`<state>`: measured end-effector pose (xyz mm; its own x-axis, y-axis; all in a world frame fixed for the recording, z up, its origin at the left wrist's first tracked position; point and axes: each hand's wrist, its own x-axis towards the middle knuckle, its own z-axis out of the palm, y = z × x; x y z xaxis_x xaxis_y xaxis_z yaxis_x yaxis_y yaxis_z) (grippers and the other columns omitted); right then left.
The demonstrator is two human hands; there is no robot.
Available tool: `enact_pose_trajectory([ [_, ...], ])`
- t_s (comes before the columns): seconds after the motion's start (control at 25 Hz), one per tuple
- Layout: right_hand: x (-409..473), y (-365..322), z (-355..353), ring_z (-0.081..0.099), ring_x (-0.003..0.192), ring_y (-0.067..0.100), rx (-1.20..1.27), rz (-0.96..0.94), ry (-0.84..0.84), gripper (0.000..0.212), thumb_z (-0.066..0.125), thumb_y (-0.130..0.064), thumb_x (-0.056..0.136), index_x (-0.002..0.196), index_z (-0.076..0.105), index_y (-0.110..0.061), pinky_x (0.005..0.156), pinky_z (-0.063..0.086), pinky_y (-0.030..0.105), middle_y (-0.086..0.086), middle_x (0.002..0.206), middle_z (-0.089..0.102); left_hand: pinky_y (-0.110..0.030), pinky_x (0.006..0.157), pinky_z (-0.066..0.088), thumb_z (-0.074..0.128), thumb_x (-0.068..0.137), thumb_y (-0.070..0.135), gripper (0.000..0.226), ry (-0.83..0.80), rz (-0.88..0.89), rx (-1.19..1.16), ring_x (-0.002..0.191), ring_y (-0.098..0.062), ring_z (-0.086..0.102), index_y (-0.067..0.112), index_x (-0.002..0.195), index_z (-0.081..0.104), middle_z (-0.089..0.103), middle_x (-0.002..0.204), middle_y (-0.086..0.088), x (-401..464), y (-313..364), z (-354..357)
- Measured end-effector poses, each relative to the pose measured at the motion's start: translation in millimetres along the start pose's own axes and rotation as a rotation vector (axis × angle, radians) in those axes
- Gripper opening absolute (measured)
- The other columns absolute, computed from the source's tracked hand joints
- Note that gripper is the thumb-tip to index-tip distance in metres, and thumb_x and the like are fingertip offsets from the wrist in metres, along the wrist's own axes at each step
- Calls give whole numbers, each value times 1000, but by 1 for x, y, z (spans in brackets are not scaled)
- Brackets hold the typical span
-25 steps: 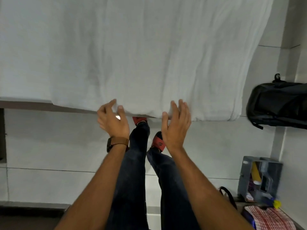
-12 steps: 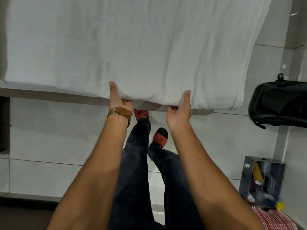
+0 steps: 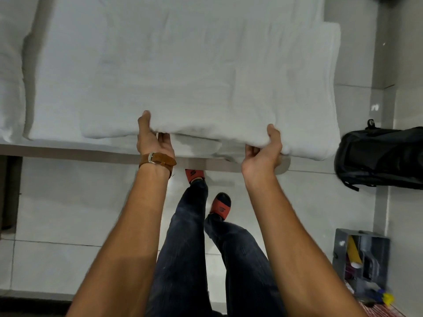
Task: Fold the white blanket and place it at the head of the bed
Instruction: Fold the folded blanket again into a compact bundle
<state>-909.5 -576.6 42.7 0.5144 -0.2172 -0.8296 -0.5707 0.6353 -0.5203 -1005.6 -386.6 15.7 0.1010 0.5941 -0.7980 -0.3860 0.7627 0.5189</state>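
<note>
The white blanket (image 3: pixel 183 76) lies folded in thick layers on the bed, its near edge hanging over the bed's side. My left hand (image 3: pixel 152 140), with a brown watch strap on the wrist, grips that near edge, thumb on top and fingers underneath. My right hand (image 3: pixel 265 152) grips the same edge further right, thumb over the top. The edge is lifted a little between the hands. The bed's frame edge (image 3: pixel 68 151) runs below the blanket.
A white pillow (image 3: pixel 10 72) lies at the bed's left end. A black backpack (image 3: pixel 380 156) rests on the floor at the right. A grey box (image 3: pixel 361 261) of supplies stands at the lower right. My legs and red slippers are on the tiled floor.
Both hands went from resting flat near the blanket's edge to gripping it, thumbs on top. The hands have spread apart and the edge is raised. The view has tilted further onto the bed.
</note>
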Motion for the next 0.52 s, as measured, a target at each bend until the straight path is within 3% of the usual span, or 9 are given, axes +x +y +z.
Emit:
enact_pose_trajectory([
  [0.2, -16, -30, 78, 83, 110, 23, 66, -117, -78, 55, 85, -22, 85, 138, 71, -21, 88, 69, 37, 2, 120, 86, -25, 79, 62, 87, 84, 19, 57, -133, 77, -72, 113, -21, 78, 8, 137, 70, 78, 128, -8, -1, 32, 82],
  [0.36, -12, -45, 144, 83, 108, 22, 105, -185, -55, 51, 84, -22, 88, 137, 71, -20, 88, 69, 36, 2, 119, 86, -24, 71, 61, 82, 89, 14, 54, -174, 90, -71, 95, -16, 79, 5, 140, 67, 78, 123, -7, 10, 54, 157],
  [0.52, -1, -50, 194, 84, 106, 22, 178, -233, -26, 55, 84, -23, 88, 141, 68, -19, 90, 69, 38, 3, 123, 85, -27, 68, 63, 82, 89, 13, 49, -144, 75, -21, 91, -18, 79, 5, 135, 70, 77, 128, -11, 20, 65, 209],
])
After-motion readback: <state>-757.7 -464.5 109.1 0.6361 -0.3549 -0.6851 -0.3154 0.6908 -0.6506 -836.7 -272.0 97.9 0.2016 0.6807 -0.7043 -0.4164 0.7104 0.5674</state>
